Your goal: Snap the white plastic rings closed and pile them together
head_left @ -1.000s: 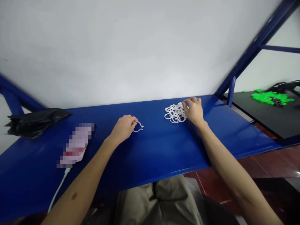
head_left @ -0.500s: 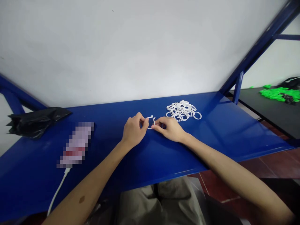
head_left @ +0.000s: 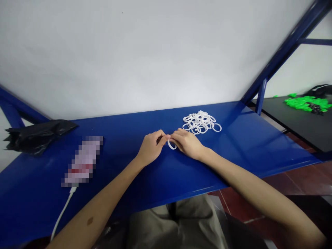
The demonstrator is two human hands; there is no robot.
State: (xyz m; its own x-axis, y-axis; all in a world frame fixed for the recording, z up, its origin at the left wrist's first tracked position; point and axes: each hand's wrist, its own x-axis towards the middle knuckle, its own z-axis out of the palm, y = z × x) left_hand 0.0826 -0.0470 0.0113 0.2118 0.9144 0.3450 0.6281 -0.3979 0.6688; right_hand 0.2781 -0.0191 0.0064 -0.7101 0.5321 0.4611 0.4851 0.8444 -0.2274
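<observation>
Above the middle of the blue table (head_left: 155, 183), a thin white plastic ring (head_left: 171, 145) is pinched between my hands. My left hand (head_left: 153, 147) grips it from the left with thumb and forefinger. From the other side my right hand (head_left: 188, 143) closes on it, fingertips meeting those of the left. The ring's lower curve hangs below the fingers; its top is hidden by them. A pile of similar white rings (head_left: 199, 121) lies just behind my right hand.
A black plastic bag (head_left: 38, 135) lies at the table's left. Nearer is a pixelated flat pinkish object (head_left: 84, 157) with a white cable (head_left: 62, 211). Blue metal bars (head_left: 280, 55) rise on the right. Beyond, bright green pieces (head_left: 306, 103) lie on a black table.
My hands have come together. The white ring, earlier showing a gap between its ends, now has its top under my joined fingertips and its curve hanging down.
</observation>
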